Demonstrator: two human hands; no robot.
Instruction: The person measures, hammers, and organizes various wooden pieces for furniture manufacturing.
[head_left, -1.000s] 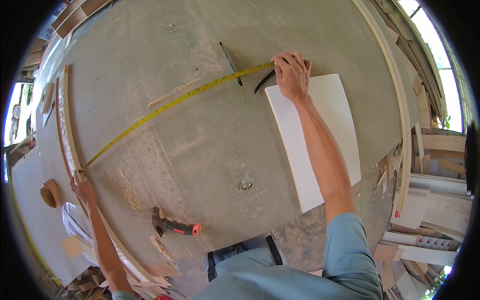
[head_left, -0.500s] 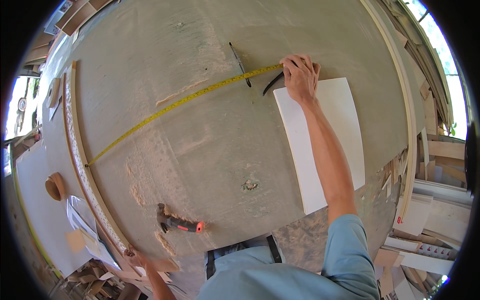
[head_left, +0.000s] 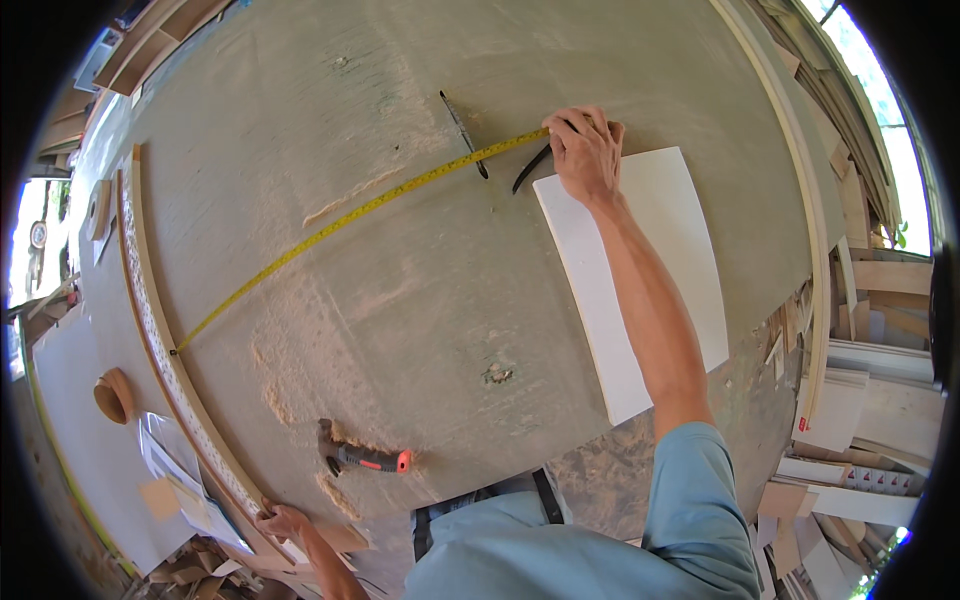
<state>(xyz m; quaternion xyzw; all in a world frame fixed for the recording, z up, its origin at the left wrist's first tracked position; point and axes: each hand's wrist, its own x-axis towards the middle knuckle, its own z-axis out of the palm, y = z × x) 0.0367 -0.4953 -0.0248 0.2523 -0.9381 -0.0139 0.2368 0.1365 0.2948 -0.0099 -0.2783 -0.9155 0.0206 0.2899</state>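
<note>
My right hand [head_left: 588, 150] is closed around a tape measure, its case mostly hidden by the fingers; a black strap hangs below it. The yellow blade [head_left: 340, 222] runs out across the bench to the left, its hooked end by a long patterned wooden strip [head_left: 152, 290]. My left hand [head_left: 285, 522] grips the near end of that strip. Under my right forearm lies a white board [head_left: 665, 230]. A black pen [head_left: 464, 135] rests beneath the blade, a little left of my right hand. A hammer [head_left: 365, 455] with a black and red handle lies near the front edge.
Sawdust [head_left: 290, 340] is scattered over the workbench [head_left: 430, 290]. Left of the strip are a roll of tape [head_left: 98, 210], a brown ring-shaped roll [head_left: 113, 397] and papers in a clear sleeve [head_left: 180, 480]. A long pale batten [head_left: 800, 170] borders the right side; wood offcuts [head_left: 890, 290] are stacked beyond.
The whole view has shifted slightly. Both hands keep their holds, and the tape blade stays stretched out much as before.
</note>
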